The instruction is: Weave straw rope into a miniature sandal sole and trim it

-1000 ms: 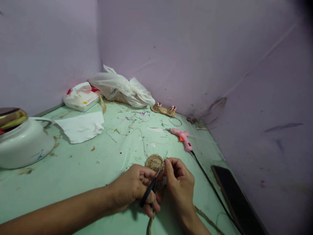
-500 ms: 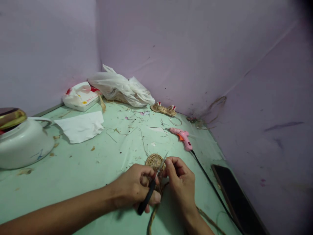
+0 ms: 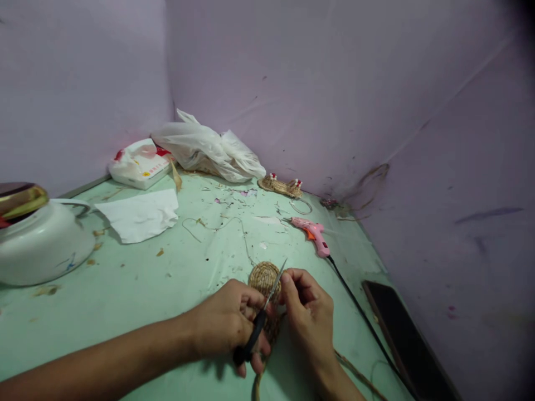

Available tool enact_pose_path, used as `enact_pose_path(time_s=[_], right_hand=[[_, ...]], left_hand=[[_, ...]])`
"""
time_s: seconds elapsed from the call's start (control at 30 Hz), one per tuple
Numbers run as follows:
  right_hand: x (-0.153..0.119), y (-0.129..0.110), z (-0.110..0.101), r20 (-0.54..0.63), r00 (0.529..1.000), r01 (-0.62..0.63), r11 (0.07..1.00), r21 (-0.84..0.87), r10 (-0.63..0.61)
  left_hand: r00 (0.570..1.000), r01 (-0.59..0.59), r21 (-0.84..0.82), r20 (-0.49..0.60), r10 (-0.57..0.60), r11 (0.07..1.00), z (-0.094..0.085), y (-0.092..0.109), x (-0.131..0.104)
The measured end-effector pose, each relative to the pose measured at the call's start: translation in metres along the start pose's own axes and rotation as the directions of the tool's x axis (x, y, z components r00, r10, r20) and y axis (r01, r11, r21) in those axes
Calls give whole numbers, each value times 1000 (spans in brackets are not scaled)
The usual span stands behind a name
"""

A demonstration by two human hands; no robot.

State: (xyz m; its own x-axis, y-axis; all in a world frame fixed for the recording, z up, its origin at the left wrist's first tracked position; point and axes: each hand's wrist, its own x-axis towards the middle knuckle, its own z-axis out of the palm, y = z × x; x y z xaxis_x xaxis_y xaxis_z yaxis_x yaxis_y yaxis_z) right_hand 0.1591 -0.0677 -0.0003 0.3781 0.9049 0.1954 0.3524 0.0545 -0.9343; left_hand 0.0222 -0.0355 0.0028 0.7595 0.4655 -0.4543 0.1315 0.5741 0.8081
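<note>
My left hand [image 3: 228, 320] is closed on a pair of scissors [image 3: 256, 327] with black handles; the thin metal blades point up and to the right. Under the blades lies a coiled, woven straw piece [image 3: 264, 274], flat on the table and partly covered by my fingers. At its right edge my right hand [image 3: 309, 306] pinches with thumb and forefinger close to the scissor tip; what sits between those fingertips is too small to make out. A braided straw cord [image 3: 359, 375] runs out below my right wrist.
A pink glue gun [image 3: 311, 234] lies to the right, its black cable [image 3: 355, 303] trailing past a dark phone [image 3: 407, 340]. Farther back are a woven straw item with red-and-white beads [image 3: 281, 187], a plastic bag [image 3: 209, 147] and a tissue pack [image 3: 144, 167]. A white pot [image 3: 42, 248] stands left.
The scissor handles have shifted slightly as the fingers of my left hand moved around them. My right hand keeps its pinch in nearly the same place.
</note>
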Motion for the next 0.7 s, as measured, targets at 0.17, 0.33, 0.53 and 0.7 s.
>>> enact_pose_path(time_s=[0.17, 0.33, 0.53, 0.7], right_hand=[[0, 1, -2, 15, 999, 39, 999, -28, -38], [0, -1, -5, 51, 998, 40, 999, -16, -40], [0, -1, -4, 87, 996, 12, 1000, 27, -14], [-1, 0, -3, 63, 996, 56, 998, 17, -57]], left_hand=[[1000, -13, 48, 29, 11, 999, -1, 4, -2], [996, -78, 81, 45, 74, 994, -4, 9, -5], [999, 20, 126, -28, -17, 992, -1, 12, -7], [999, -1, 34, 47, -1, 999, -2, 8, -8]])
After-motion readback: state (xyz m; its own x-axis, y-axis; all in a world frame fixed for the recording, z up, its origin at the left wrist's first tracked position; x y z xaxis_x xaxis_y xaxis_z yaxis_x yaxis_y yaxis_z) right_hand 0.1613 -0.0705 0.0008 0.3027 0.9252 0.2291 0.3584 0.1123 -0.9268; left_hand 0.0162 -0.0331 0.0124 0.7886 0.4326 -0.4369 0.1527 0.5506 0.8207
